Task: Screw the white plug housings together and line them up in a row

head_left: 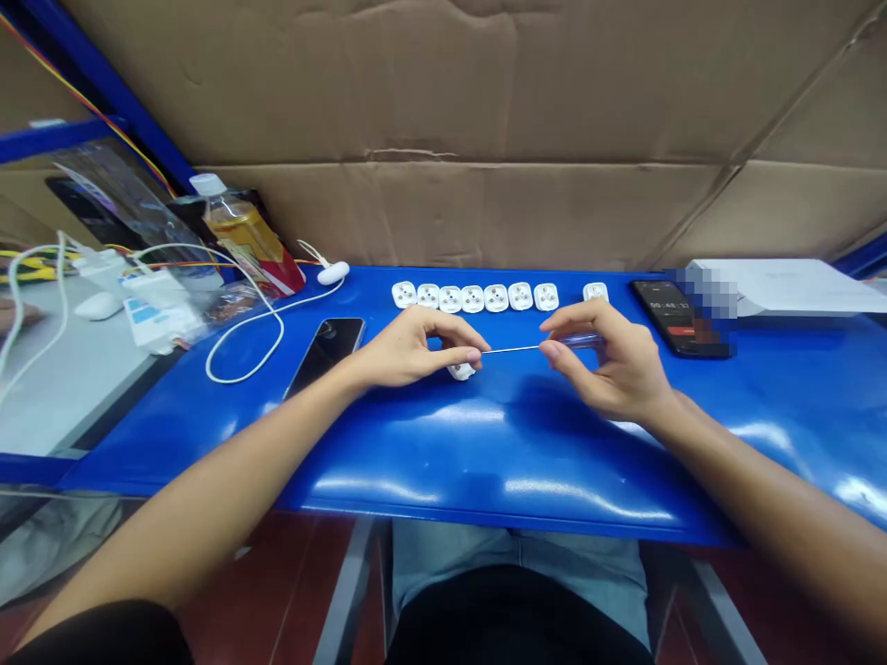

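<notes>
My left hand (pixel 416 346) is closed on a small white socket part (pixel 461 371), holding it just above the blue table (pixel 485 443). My right hand (pixel 610 360) pinches a screwdriver (pixel 554 345) with a clear handle; its thin metal shaft runs left to the part at my left fingertips. A row of several white round socket parts (pixel 473 296) lies behind my hands, with one more white part (pixel 595 292) set apart to the right.
A dark phone (pixel 325 353) lies face up left of my hands. Another phone (pixel 675 317) showing a timer lies at right beside a white box (pixel 783 284). A drink bottle (pixel 242 233), white cable (pixel 249 323) and chargers sit at left. Cardboard stands behind.
</notes>
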`<action>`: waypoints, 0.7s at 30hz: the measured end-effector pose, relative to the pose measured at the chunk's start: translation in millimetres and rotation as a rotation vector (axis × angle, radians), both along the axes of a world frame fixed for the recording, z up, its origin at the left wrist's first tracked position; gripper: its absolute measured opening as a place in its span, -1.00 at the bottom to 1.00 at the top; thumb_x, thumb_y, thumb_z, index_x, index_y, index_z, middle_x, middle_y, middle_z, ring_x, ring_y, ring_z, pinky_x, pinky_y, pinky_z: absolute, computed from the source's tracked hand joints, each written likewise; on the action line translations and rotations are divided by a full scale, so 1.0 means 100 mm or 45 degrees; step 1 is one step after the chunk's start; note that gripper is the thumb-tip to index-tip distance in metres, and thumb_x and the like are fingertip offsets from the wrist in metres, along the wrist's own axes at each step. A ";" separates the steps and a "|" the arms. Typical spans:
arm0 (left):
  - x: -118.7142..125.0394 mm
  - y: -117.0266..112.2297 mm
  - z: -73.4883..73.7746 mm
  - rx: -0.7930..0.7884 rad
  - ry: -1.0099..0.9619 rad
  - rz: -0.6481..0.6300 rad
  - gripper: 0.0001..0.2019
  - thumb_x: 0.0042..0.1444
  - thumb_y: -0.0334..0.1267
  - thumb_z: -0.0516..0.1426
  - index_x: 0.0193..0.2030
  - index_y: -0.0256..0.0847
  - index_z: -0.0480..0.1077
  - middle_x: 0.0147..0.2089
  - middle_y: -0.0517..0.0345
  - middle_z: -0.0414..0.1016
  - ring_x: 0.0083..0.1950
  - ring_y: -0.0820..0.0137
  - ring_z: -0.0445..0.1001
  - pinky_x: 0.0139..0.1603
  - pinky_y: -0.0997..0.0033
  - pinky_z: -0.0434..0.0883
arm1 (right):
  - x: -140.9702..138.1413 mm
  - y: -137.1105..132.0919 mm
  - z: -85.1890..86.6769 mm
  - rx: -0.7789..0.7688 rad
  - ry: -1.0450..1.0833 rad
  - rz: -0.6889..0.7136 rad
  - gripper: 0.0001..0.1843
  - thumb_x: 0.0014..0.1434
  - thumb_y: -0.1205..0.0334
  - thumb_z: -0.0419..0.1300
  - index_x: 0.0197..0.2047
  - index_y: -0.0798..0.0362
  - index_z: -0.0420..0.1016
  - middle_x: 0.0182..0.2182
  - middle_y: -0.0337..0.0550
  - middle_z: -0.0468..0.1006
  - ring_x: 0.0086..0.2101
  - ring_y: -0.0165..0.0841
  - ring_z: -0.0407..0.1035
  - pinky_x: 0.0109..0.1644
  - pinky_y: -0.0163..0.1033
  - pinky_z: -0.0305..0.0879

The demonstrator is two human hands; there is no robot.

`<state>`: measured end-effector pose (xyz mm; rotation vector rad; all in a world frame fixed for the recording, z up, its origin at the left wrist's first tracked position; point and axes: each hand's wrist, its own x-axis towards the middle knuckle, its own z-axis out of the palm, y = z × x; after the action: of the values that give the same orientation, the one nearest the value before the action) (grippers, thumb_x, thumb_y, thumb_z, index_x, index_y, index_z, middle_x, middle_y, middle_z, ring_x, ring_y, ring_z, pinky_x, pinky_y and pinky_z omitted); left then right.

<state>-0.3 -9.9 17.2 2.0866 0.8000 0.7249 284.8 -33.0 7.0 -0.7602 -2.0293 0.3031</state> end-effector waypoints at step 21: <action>-0.01 -0.01 0.00 -0.073 0.016 -0.058 -0.62 0.26 -0.01 0.36 0.12 -0.16 0.65 -0.07 0.02 0.73 -0.12 0.32 0.64 -0.11 0.38 0.51 | -0.03 -0.04 -0.04 -0.037 0.025 -0.028 -0.86 0.32 0.22 0.33 -0.05 -0.11 0.54 -0.25 -0.18 0.72 -0.39 -0.25 0.64 -0.31 -0.15 0.70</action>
<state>-1.4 -10.5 17.0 2.0534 0.7692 0.6571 282.3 -37.4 3.3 -0.7939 -2.0010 0.3269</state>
